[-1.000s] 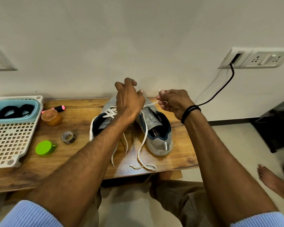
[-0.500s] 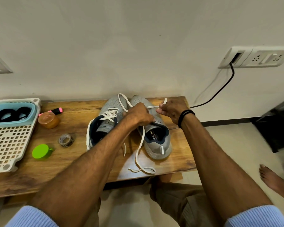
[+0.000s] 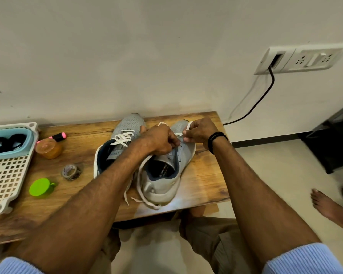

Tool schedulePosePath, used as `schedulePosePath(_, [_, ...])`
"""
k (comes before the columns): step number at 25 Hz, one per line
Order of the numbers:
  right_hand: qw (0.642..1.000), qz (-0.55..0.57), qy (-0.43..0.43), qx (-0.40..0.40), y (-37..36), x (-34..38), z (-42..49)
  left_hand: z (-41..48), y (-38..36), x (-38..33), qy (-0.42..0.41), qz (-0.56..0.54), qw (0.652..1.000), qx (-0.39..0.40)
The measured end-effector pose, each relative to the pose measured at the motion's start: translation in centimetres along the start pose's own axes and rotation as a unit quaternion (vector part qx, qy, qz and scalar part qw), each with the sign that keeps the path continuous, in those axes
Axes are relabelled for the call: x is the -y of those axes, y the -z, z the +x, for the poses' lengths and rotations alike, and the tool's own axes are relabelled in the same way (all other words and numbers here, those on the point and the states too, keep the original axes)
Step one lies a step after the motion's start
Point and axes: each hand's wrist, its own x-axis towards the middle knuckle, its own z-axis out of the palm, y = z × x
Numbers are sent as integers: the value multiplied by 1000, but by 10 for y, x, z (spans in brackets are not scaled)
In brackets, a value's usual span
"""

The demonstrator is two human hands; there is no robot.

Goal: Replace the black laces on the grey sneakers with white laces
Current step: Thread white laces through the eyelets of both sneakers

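I see a pale wall behind a wooden desk. Two grey sneakers stand at its middle, toes toward twelve o'clock: the laced sneaker and, at its three o'clock, the half-laced sneaker. The left hand is curled round the white lace above that shoe's eyelets. The right hand, just beside it, pinches the same lace. At nine o'clock lie a tape roll, a green cap and a white basket.
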Motion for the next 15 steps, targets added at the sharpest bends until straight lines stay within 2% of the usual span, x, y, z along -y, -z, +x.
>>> schedulePosePath(2, [1000, 3, -13, 21, 4, 0, -3, 5, -3, -6, 26, 0, 999, -21])
schedulePosePath(5, [1000, -4, -13, 24, 8, -4, -8, 15, -6, -16, 60, -3, 998, -3])
schedulePosePath(10, [998, -53, -2, 37, 10, -9, -11, 20, -13, -18, 55, 36, 997, 32])
schedulePosePath(15, [990, -140, 14, 19, 10, -10, -13, 20, -16, -15, 58, -106, 992, 44])
